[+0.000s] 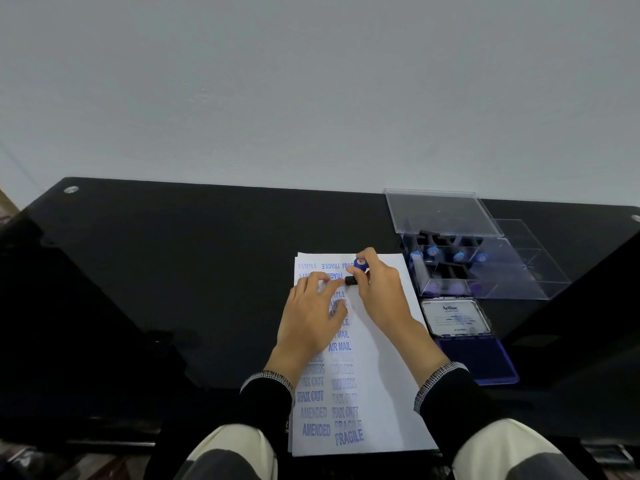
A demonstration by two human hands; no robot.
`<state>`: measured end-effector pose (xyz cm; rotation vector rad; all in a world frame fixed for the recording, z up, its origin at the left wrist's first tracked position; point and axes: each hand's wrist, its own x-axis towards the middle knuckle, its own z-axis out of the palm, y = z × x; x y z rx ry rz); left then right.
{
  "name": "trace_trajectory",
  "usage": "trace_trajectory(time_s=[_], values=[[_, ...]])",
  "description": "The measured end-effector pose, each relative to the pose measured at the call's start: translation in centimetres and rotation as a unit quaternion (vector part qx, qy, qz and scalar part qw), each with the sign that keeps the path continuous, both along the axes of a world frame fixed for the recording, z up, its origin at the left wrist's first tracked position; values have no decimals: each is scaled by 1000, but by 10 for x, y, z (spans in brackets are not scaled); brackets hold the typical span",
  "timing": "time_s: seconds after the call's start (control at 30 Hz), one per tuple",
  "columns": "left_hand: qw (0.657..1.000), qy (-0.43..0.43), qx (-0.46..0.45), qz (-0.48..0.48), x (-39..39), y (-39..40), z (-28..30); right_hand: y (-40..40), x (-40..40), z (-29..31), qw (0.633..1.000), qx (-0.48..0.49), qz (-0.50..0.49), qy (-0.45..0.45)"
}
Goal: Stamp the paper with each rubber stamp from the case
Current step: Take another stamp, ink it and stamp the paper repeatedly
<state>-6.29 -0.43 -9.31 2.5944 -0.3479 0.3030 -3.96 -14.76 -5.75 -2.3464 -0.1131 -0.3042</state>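
Gripping the rubber stamp (356, 271) in my right hand (379, 289), I have my thumb and fingers curled round its blue knob and black body, and its black base sits down on the paper (381, 393) near the top edge, just right of the blue FRAGILE prints there. The stamp pokes out of the left side of my fist, tilted a little toward my other hand, so only the round blue top and a short black end show; the rest is hidden under my fingers.

My left hand (313, 317) lies flat on the sheet just beside the stamp, fingers straight and spread, pressing the paper down. Its fingertips (320, 277) reach almost to the stamp's black end; I cannot tell if they touch it.

The paper lies lengthwise in front of me on the black glossy table (173, 271), covered down its left half with blue prints: SAMPLE, AIR MAIL, FAX OUT, AMENDED, FRAGILE.

To the right of the sheet, beyond my right hand, stands the clear plastic case (485, 268) with its lid open, more blue-topped stamps (433, 251) lying in its compartments. Nearer me, just beside the paper's right edge, the ink pad (478, 358) lies open, its lid (455, 317) folded back toward the case.
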Motion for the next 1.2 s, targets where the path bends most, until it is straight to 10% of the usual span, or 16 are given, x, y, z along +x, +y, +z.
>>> trace_trajectory(time_s=[1.2], values=[[991,69,-12,116,-6,1,10,1,10,4,1000,19,0,1]])
